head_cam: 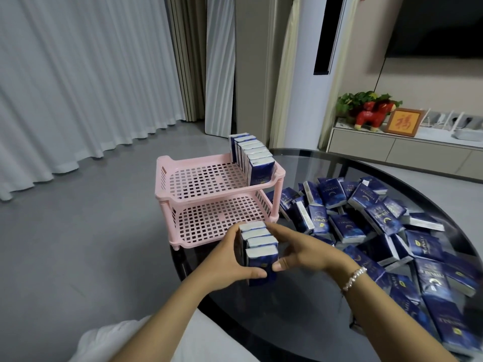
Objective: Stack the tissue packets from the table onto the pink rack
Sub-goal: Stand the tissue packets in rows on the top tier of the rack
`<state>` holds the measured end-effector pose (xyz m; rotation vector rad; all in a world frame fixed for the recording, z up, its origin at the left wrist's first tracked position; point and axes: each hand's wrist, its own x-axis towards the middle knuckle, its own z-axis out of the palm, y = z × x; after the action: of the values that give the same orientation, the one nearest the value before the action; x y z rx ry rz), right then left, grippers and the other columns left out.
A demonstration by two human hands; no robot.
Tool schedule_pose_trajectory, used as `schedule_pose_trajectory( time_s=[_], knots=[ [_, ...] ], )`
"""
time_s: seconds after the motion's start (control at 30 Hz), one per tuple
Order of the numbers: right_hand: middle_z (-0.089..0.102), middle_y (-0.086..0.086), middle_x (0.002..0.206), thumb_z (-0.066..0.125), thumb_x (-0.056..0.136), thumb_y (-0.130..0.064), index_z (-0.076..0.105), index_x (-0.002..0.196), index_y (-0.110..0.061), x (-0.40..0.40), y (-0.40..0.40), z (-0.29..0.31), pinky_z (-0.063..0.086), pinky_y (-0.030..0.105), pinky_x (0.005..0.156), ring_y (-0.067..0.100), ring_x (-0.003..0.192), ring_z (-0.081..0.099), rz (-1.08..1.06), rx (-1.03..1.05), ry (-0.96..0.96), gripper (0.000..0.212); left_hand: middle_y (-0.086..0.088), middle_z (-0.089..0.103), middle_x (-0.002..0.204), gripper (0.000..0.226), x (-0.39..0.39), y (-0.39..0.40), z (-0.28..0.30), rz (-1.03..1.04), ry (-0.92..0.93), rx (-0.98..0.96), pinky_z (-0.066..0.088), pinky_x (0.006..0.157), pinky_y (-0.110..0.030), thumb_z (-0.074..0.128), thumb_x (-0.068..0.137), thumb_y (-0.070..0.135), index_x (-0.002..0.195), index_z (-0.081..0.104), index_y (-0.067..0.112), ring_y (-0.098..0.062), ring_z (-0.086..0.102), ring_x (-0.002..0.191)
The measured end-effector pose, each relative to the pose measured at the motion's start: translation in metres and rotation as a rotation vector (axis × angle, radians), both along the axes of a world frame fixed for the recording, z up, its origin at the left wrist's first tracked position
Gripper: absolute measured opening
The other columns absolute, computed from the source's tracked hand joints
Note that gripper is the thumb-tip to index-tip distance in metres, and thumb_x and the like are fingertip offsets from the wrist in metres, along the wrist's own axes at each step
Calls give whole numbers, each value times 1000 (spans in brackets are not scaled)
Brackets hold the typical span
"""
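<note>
While both hands work at the near edge of the round glass desk [300,322], a block of four dark blue tissue packets [258,253] stands upright between them, just in front of the pink rack [209,205]. The left hand [227,262] grips the left side of the block, its fingers curled around the far packets and its thumb pressed on the near face. The right hand [300,250] clamps the right side, with its fingers bent against the packets and its thumb set on the near face, almost meeting the left thumb. A pearl bracelet [354,278] circles the right wrist. The rack stands at the left edge of the desk and has two perforated tiers. On the upper tier [201,178], a row of tissue packets [252,158] stands on edge along the right side, running from near to far. The lower tier [217,218] shows only its grid in the visible part. To the right of the rack, a loose pile of tissue packets [379,226] covers the right half of the desk, lying at mixed angles and overlapping. At far right, a low cabinet [392,150] carries a red animal figure [371,114] and a framed picture [403,122].
</note>
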<state>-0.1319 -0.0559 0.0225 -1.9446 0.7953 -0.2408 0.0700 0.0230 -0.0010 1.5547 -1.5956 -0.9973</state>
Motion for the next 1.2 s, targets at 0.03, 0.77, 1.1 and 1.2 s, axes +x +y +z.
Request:
schedule_pose_trajectory(
  time_s=[0.03,0.77,1.1,1.2],
  knots=[
    [41,-37,127,74,76,-9,30,124,-55,0,0,9,41,12,97,-21,119,37,7,-19,-16,80,29,47,127,97,1,1,9,-2,1,-23,43,94,-13,89,62,26,135,27,42,11,46,118],
    [42,-2,143,79,70,-10,24,141,-27,123,-135,170,29,29,110,13,131,38,43,-284,154,91,1,17,159,135,100,-131,151,160,-246,-102,31,114,-38,88,61,37,152,-11,24,-15,24,143],
    [38,3,139,80,67,-31,22,141,-33,148,-171,151,32,39,108,22,128,34,-42,-499,466,94,2,23,156,129,108,-175,120,134,-215,-26,32,103,-22,85,69,28,151,-15,23,-13,31,139],
    [39,2,137,81,66,-33,25,139,-33,146,-174,152,33,40,108,22,127,35,-27,-492,459,92,1,33,151,127,108,-173,122,115,-210,-26,35,94,-18,83,71,25,151,-15,26,-12,41,132]
  ],
)
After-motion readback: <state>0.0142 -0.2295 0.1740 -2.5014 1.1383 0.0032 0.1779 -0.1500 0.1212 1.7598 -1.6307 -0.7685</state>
